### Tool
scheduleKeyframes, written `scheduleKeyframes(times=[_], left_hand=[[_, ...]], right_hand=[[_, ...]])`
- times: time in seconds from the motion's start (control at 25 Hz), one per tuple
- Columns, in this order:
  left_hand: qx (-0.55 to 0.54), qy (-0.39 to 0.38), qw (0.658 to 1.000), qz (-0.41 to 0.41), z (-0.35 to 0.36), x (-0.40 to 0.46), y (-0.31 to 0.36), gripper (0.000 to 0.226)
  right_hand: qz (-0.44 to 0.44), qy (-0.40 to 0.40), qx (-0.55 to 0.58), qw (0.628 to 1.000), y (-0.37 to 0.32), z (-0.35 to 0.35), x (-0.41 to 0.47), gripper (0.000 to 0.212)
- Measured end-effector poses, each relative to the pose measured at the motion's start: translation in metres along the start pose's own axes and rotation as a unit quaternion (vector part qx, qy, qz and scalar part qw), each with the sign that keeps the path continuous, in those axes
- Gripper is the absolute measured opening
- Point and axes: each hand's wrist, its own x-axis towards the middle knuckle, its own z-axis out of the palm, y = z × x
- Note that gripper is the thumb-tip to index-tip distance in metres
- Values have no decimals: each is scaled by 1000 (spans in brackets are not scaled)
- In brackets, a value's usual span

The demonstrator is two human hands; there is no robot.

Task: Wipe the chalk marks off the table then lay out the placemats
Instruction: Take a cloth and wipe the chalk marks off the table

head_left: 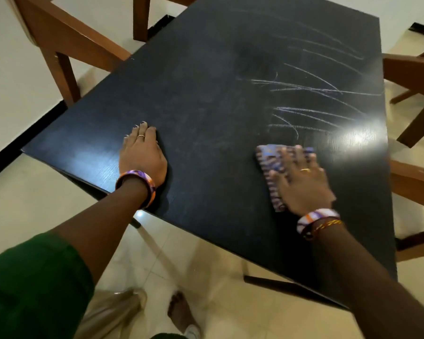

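Observation:
A black table (206,99) fills the view. White chalk marks (316,94) streak its right half, from the far end down toward my right hand. My right hand (301,182) presses flat on a purple and white patterned cloth (271,167) near the table's right front; the hand and cloth are motion-blurred. My left hand (142,152) rests flat on the tabletop near the left front edge, fingers straight, holding nothing. The table's left half shows only faint smears. No placemats are in view.
Brown wooden chairs stand around the table: one at the far left (66,45), one at the far end (145,15), others on the right (414,77). The floor is pale tile (206,265). A bright light glare (357,135) sits on the tabletop beside the cloth.

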Motion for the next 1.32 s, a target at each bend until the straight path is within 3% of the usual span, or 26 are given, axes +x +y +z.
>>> scheduleKeyframes(times=[0.08,0.16,0.36,0.44,0.64,0.72,0.84,0.96,1.04,1.08,1.16,1.32], left_hand=[[3,-3,1000,-2,0,0,1,45],[0,-2,1000,-3,0,0,2,45],[-23,-5,1000,1,-2,0,-2,46],[-34,0,999,-1,-3,-2,-4,47],[-18,-13,1000,-6,-4,-5,1,49],[2,-27,1000,11,-3,-4,2,50],[33,-52,992,110,-2,1,8,48],[55,-94,979,174,2,3,19,49],[65,-105,977,175,5,4,27,53],[74,-109,975,176,8,6,33,54],[98,-119,971,180,11,10,45,57],[107,-134,970,174,17,20,68,61]], right_hand=[[140,-37,42,989,27,-16,30,60],[147,-28,51,987,1,-22,54,60],[-139,-1,46,989,-164,9,34,58],[-182,-17,54,982,-169,5,30,57],[62,-33,-6,998,-7,-1,70,64],[78,-19,6,997,3,-21,47,62],[124,-39,51,990,-27,-42,13,60],[-5,25,28,999,-80,-15,5,58],[-115,-6,43,992,-109,3,18,57],[-123,-26,39,991,-108,1,31,57],[-66,-24,28,997,-64,-8,63,57],[175,-39,66,982,79,-26,90,59]])
